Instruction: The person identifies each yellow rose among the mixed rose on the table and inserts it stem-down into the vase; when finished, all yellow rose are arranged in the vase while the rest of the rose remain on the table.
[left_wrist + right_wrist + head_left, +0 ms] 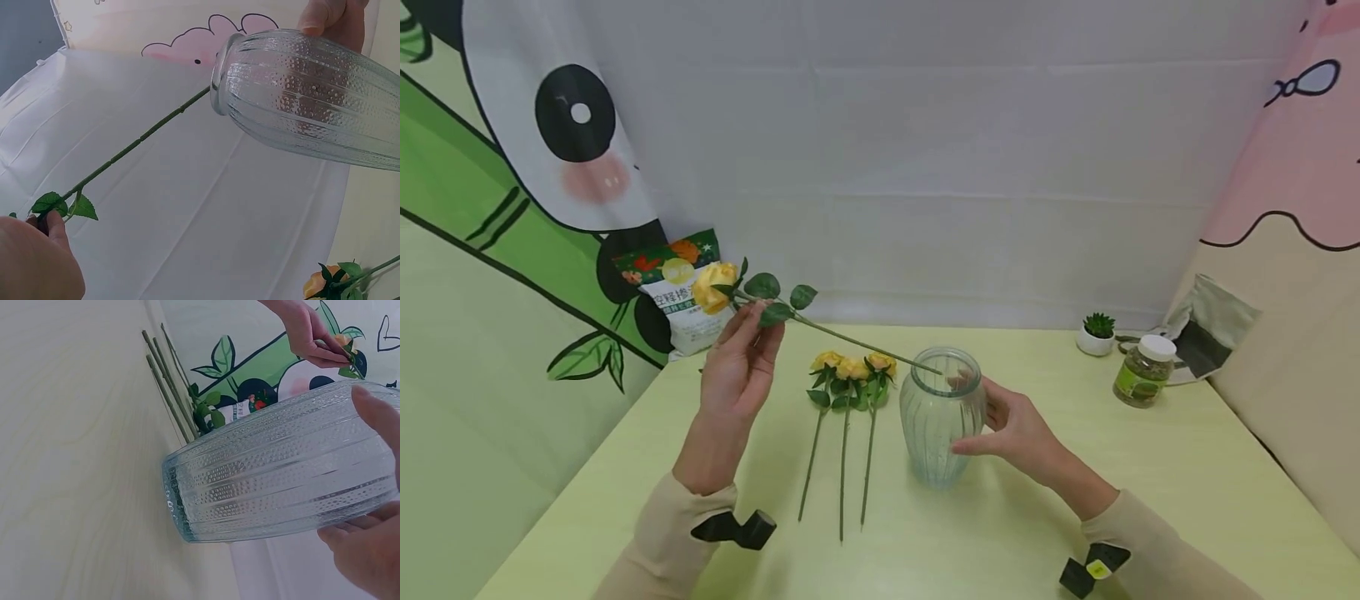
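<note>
One yellow rose (763, 286), raised inward of the table's (1195, 467) back edge; stem pinched in the left hand (741, 367), fingertips partly behind leaves; tip at the vase mouth, depth unclear.
One glass vase (928, 442), upright, gripped by the right hand (1015, 425), some fingers hidden behind it.
Three roses (844, 400), blooms toward back edge.
One bag (672, 304), back-left corner, partly covered by the bloom.

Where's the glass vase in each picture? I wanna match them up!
Head: the glass vase is just right of the middle, a bit below centre.
Left wrist: it's at the upper right, looking sideways, cut off by the right edge.
Right wrist: it's big and sideways, from the middle to the right edge.
Shared landmark: the right hand, holding it in all three pictures.
</note>
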Tool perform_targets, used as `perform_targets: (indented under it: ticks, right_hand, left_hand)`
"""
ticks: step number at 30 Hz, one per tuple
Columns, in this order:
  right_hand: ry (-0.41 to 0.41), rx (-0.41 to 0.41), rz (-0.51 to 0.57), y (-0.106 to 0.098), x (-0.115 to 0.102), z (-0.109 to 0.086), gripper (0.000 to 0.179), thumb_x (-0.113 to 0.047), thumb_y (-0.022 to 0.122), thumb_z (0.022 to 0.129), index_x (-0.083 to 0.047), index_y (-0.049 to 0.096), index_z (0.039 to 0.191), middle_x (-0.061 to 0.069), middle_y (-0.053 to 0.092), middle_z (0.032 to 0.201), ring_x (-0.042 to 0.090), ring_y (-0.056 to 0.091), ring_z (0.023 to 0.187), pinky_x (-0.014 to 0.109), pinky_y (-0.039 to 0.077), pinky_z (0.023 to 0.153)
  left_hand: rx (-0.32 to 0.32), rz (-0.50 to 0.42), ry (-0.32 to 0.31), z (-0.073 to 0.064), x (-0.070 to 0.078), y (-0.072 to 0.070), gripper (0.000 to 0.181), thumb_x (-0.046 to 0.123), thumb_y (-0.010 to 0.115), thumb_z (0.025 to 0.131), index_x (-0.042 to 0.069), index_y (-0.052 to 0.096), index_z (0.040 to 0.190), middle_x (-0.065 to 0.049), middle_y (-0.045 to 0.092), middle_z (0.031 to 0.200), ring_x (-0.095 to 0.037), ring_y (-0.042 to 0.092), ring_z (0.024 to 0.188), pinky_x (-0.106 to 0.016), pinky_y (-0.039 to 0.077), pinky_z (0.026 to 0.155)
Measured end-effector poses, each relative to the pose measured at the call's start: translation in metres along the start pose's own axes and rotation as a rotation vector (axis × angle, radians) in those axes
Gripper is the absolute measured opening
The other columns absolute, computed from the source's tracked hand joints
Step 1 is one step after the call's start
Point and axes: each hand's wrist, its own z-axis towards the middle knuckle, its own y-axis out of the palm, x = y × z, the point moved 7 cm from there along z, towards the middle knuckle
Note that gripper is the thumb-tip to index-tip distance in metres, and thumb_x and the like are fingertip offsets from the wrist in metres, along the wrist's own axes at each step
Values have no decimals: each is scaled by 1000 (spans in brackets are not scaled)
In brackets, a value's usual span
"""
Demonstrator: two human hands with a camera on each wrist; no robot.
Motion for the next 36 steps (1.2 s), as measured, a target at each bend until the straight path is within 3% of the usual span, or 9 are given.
perform_targets:
  ticks: [6, 15, 22, 31, 36]
  right_hand:
    - [11, -3, 29, -2, 2, -2, 91, -10, 89, 75, -7, 41, 153, 9, 46, 152, 29, 46, 137, 27, 43, 106]
    - [-5, -7, 34, -2, -2, 1, 86, -9, 89, 75, -8, 46, 150, 9, 50, 149, 28, 49, 134, 27, 44, 105]
    - [14, -10, 43, -1, -2, 2, 89, -11, 90, 74, -6, 44, 150, 10, 47, 151, 29, 48, 135, 27, 44, 106]
    - [34, -14, 57, -2, -1, 0, 95, -10, 89, 75, -7, 37, 155, 9, 44, 153, 28, 43, 139, 26, 43, 106]
    - [47, -20, 75, -1, 0, -1, 94, -10, 89, 76, -11, 38, 155, 9, 44, 153, 29, 43, 139, 26, 44, 105]
  left_hand:
    - [56, 82, 28, 6, -9, 2, 4, -6, 63, 93, -3, 66, 93, -14, 66, 101, -23, 69, 90, -29, 58, 87]
    - [61, 194, 72, 21, -23, 11, 10, -6, 66, 92, -2, 72, 84, -14, 67, 98, -24, 71, 85, -30, 60, 81]
    - [6, 264, 113, 27, -36, 15, 21, -8, 61, 95, 1, 75, 82, -12, 69, 96, -22, 72, 83, -30, 60, 78]
    - [-84, 364, 90, 24, -64, 22, 27, -8, 57, 98, 5, 74, 83, -11, 71, 95, -19, 72, 76, -27, 60, 76]
    - [-100, 424, 125, 22, -69, 23, 30, -9, 56, 98, 8, 76, 83, -9, 72, 95, -17, 71, 73, -27, 60, 76]
